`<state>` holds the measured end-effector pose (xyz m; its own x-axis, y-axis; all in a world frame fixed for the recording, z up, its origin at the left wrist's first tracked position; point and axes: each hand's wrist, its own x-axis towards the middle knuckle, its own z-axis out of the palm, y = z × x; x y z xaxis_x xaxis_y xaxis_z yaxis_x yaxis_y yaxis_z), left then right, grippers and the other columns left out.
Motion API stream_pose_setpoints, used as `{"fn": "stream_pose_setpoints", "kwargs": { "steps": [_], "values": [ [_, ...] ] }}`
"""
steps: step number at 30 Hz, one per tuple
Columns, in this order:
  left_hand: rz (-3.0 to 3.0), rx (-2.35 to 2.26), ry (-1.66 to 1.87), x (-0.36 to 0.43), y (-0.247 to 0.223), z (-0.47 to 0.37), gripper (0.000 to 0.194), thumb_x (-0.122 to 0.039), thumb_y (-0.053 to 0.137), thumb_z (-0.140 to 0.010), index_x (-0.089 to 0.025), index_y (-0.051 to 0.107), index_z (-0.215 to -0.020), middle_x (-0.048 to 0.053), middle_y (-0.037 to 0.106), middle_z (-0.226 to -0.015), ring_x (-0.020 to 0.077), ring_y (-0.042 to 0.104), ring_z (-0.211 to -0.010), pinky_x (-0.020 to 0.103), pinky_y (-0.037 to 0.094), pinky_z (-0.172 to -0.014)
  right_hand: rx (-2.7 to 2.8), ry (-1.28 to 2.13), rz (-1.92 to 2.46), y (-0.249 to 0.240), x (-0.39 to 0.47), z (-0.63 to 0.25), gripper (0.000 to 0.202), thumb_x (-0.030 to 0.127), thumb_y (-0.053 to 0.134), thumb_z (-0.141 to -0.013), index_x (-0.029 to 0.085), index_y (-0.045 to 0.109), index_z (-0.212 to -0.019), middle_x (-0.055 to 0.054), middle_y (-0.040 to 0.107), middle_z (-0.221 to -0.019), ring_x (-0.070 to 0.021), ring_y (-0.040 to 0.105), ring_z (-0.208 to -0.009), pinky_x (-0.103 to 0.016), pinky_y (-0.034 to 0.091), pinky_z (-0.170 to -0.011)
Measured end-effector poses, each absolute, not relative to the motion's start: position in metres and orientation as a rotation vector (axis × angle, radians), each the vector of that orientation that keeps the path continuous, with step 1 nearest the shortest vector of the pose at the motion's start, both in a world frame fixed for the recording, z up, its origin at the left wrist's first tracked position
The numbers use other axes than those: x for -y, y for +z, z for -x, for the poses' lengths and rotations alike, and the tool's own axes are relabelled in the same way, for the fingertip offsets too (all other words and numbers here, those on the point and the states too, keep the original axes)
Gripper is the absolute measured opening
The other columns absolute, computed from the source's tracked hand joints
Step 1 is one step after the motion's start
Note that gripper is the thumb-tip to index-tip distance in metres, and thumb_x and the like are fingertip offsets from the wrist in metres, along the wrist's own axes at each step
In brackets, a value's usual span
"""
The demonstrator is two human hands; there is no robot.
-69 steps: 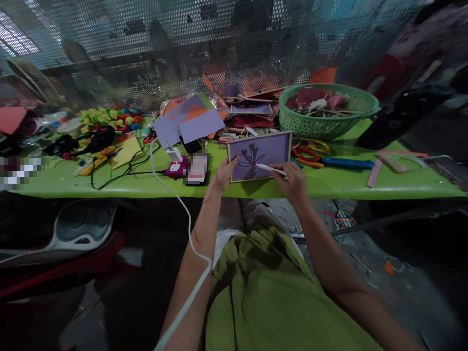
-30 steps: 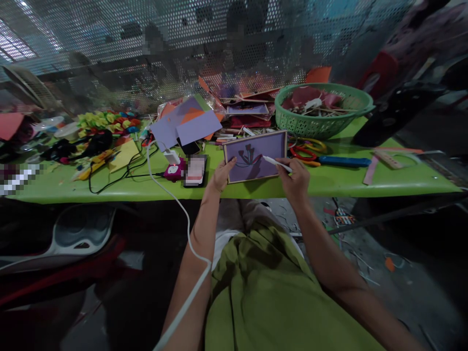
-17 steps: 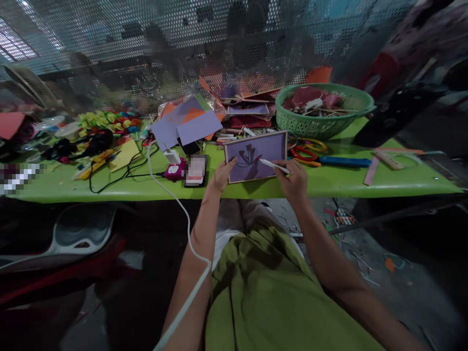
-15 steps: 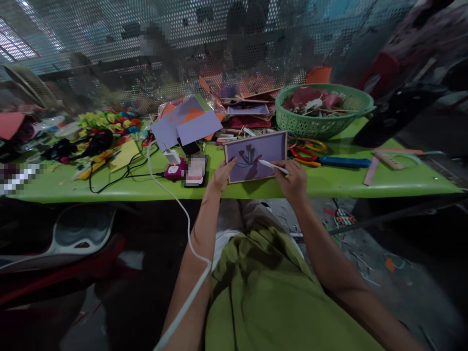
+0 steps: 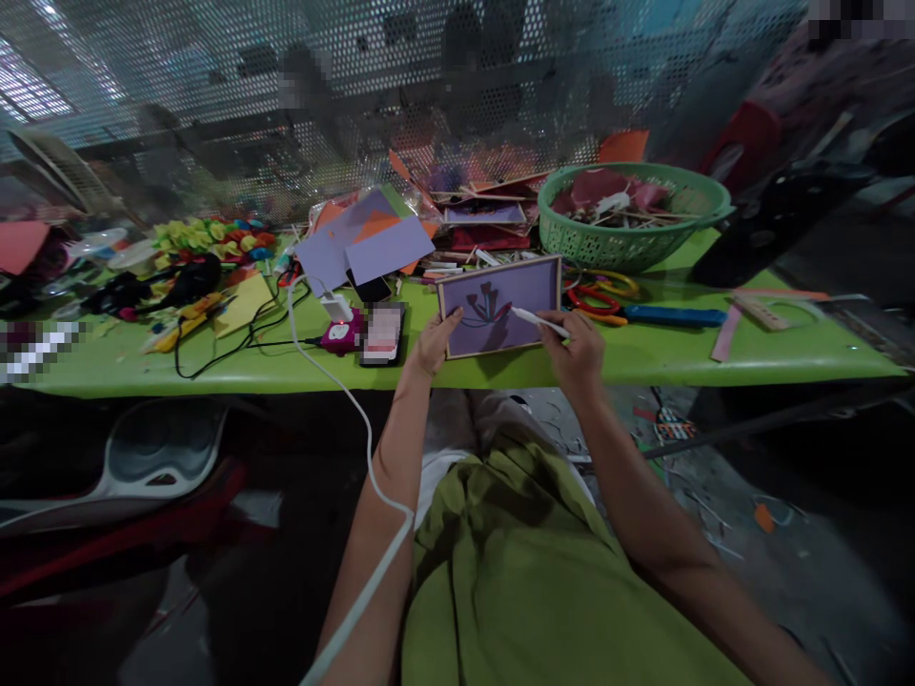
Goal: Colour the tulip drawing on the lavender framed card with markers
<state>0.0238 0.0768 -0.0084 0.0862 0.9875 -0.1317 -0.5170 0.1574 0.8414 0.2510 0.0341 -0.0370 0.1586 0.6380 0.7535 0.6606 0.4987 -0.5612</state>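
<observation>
A wood-rimmed frame (image 5: 464,333) with a purple backing is tilted up at the front of the green table. Dark reddish flower shapes on stems (image 5: 489,303) show on its backing. My left hand (image 5: 435,341) grips the frame's left edge, thumb over the front. In my right hand (image 5: 576,349) is a slim white pen (image 5: 536,318), pinched between the fingers. Its tip points left and lies over or close to the rightmost flower stem; whether it touches, I cannot tell. The right hand is beside the frame's lower right corner.
The green table (image 5: 643,357) carries a green basket (image 5: 629,243) of scraps, blue-handled pliers or cutters (image 5: 672,315), scissors (image 5: 593,299), purple paper sheets (image 5: 390,250), a phone (image 5: 382,333) and a magenta socket block (image 5: 341,333). A white cable (image 5: 368,438) hangs across my left arm.
My right hand and the pen have shifted slightly right, and the pen's tip has moved a little up and right over the backing. The frame and left hand look still.
</observation>
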Motion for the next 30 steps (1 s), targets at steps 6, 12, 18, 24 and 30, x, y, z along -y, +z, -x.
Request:
{"fn": "stream_pose_setpoints", "kwargs": {
  "steps": [6,12,18,24,30],
  "values": [
    [-0.746,-0.848,1.26,-0.0754,-0.0062,-0.0246,0.028,-0.024,0.089,-0.078,-0.017,0.079,-0.103,0.007,0.084,-0.1,0.0319,0.075,-0.124,0.044,0.06,-0.108,1.503,-0.048,1.163,-0.0364,-0.0342,-0.2511,0.03,0.049,0.057,-0.104,0.026,0.075,-0.098,-0.007,0.079,-0.092,-0.027,0.071,-0.087,-0.042,0.055,-0.082],
    [-0.784,-0.828,1.26,-0.0769,-0.0093,-0.0239,0.037,-0.028,0.089,-0.078,-0.017,0.079,-0.112,0.007,0.084,-0.103,0.0308,0.076,-0.12,0.043,0.062,-0.106,1.537,-0.01,1.143,-0.0373,-0.0356,-0.2515,0.029,0.05,0.058,-0.103,0.026,0.074,-0.099,-0.007,0.079,-0.093,-0.0272,0.07,-0.086,-0.042,0.055,-0.08],
    [-0.775,-0.844,1.265,-0.0771,-0.0099,-0.0236,0.024,-0.026,0.089,-0.077,-0.018,0.079,-0.098,0.006,0.084,-0.098,0.0305,0.076,-0.12,0.043,0.062,-0.106,1.588,0.011,1.104,-0.0389,-0.0373,-0.2517,0.025,0.046,0.06,-0.102,0.026,0.075,-0.096,-0.007,0.079,-0.09,-0.0279,0.07,-0.085,-0.043,0.055,-0.081],
    [-0.757,-0.84,1.271,-0.0767,-0.0094,-0.0243,0.031,-0.026,0.09,-0.076,-0.017,0.079,-0.103,0.007,0.084,-0.101,0.0325,0.074,-0.125,0.044,0.061,-0.109,1.516,-0.033,1.166,-0.039,-0.0364,-0.251,0.029,0.05,0.057,-0.104,0.027,0.075,-0.099,-0.007,0.08,-0.094,-0.0281,0.071,-0.088,-0.043,0.056,-0.082],
    [-0.773,-0.837,1.26,-0.0775,-0.0105,-0.0236,0.039,-0.03,0.09,-0.078,-0.019,0.078,-0.113,0.006,0.084,-0.104,0.0314,0.076,-0.121,0.044,0.062,-0.107,1.477,-0.014,1.153,-0.0376,-0.0348,-0.2512,0.032,0.052,0.056,-0.104,0.026,0.074,-0.099,-0.008,0.078,-0.095,-0.0277,0.071,-0.089,-0.043,0.055,-0.083]
  ]
}}
